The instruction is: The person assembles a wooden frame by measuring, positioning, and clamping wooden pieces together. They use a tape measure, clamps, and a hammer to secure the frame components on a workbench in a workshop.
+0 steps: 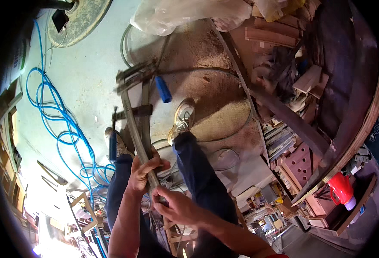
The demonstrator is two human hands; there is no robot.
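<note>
My left hand [143, 173] is closed around the steel bars of what look like two bar clamps, held together in front of my legs. One bar [133, 131] slants up and away from my hands; a darker bar [145, 133] runs beside it. One blue handle [163, 90] sticks out at the far right of the clamps, and another blue handle [113, 148] hangs to the left, by my left shoe. At the near end of the bars, my right hand [174, 207] is closed with its fingers on the metal. The far jaws [133, 77] look slightly blurred.
Blue hose [62, 112] lies tangled on the floor at left. A round base [79, 21] stands far left. Plastic sheeting [189, 15] lies ahead. Sawdust covers the floor near my right shoe [183, 118]. Right are wood offcuts [271, 36], a dark beam [292, 116] and a red bottle [340, 189].
</note>
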